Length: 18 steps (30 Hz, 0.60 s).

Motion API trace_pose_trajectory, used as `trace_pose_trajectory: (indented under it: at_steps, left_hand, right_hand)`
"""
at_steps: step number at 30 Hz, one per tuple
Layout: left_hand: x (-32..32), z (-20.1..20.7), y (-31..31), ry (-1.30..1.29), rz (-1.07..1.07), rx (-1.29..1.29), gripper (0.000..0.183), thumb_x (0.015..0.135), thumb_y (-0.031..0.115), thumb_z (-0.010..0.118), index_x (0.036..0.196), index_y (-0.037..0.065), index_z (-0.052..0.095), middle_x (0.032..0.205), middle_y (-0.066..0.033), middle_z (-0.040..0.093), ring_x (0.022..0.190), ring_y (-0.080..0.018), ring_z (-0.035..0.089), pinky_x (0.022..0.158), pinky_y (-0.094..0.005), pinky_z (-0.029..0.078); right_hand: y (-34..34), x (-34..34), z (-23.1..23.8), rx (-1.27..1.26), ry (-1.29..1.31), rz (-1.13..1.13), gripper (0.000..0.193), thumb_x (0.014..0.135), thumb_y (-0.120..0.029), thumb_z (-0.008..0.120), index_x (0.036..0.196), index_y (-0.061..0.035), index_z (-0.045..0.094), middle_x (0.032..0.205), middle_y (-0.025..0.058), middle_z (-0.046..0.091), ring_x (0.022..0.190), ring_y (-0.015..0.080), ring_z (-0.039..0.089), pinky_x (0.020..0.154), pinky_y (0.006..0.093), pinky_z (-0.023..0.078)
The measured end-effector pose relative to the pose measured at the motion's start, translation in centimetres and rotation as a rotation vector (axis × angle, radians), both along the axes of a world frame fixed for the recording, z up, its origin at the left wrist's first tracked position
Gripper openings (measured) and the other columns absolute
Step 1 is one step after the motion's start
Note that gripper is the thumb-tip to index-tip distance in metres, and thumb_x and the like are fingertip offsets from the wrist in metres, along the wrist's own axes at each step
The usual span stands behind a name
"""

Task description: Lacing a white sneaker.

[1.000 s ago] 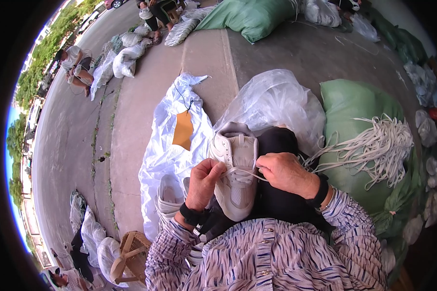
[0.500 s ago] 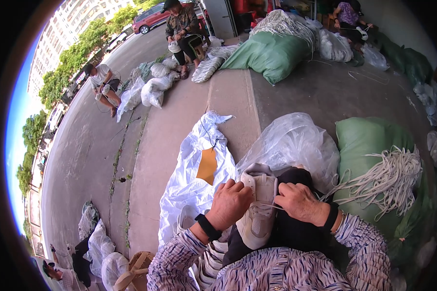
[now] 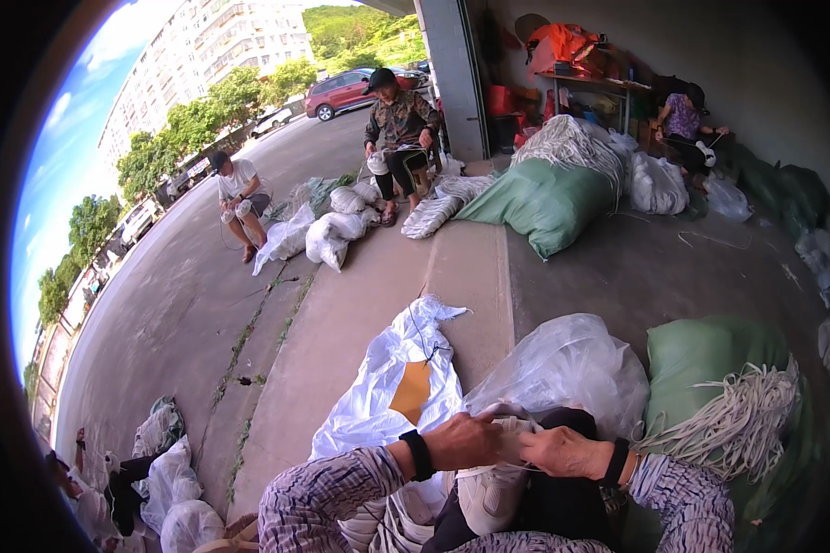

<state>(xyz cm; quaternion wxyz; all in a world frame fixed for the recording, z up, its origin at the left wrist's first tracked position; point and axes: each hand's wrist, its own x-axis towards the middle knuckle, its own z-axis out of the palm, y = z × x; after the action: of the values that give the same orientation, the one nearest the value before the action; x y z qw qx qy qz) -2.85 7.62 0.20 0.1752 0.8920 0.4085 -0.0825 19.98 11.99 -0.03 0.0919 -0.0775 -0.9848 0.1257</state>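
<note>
Together, two hands [image 3: 466, 442] [image 3: 567, 452] partly cover one shoe [image 3: 489, 502].

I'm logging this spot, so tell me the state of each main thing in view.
Left hand: fingers bent, at the shoe
Right hand: fingers bent, at the shoe
Shoe: upper side up, partly covered
Laces: loose, tangled
Near green sack: bulging, under the laces
Clear bag: crumpled, puffed up
White sheet: spread out, wrinkled
Far green sack: bulging
Red car: parked
</note>
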Motion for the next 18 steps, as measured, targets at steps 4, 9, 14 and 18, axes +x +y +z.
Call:
trace_pose_trajectory:
  at_steps: [4,9,14,18]
  left_hand:
    - [0.2,-2.7,0.4,-0.368,0.062,0.129,0.020,0.090,0.024,0.051,0.096,0.011,0.064,0.098,-0.0060,0.060,0.105,-0.0245,0.054,0.092,-0.0352,0.042]
    - [0.2,-1.8,0.2,-0.278,0.271,0.038,0.016,0.086,0.027,0.057,0.096,0.018,0.065,0.090,-0.0027,0.059,0.097,-0.0202,0.056,0.083,-0.0350,0.045]
    - [0.4,-0.8,-1.3,-0.099,0.089,0.223,0.018,0.084,0.029,0.060,0.097,0.018,0.066,0.093,-0.0036,0.061,0.099,-0.0218,0.055,0.083,-0.0371,0.042]
    - [1.6,-2.0,-2.1,-0.451,0.408,0.212,0.022,0.082,0.021,0.063,0.102,0.012,0.063,0.092,-0.0056,0.063,0.101,-0.0262,0.054,0.084,-0.0417,0.042]
  right_hand:
    - [0.2,-0.2,-0.3,-0.042,-0.129,0.014,0.014,0.069,0.002,0.060,0.083,-0.0008,0.060,0.087,0.0152,0.054,0.075,0.0345,0.063,0.064,0.0387,0.054]
    - [1.2,-0.8,-0.4,-0.130,-0.133,0.063,0.014,0.073,-0.006,0.060,0.086,-0.0016,0.061,0.087,0.0145,0.055,0.073,0.0339,0.062,0.066,0.0389,0.053]
    - [0.9,-2.2,-0.6,-0.353,-0.287,-0.155,0.018,0.076,-0.013,0.059,0.090,-0.0029,0.062,0.089,0.0141,0.062,0.081,0.0315,0.063,0.072,0.0395,0.050]
    - [-0.2,-2.4,-0.7,-0.181,-0.445,-0.206,0.023,0.078,-0.010,0.056,0.096,0.0018,0.064,0.096,0.0215,0.064,0.089,0.0358,0.064,0.076,0.0421,0.050]
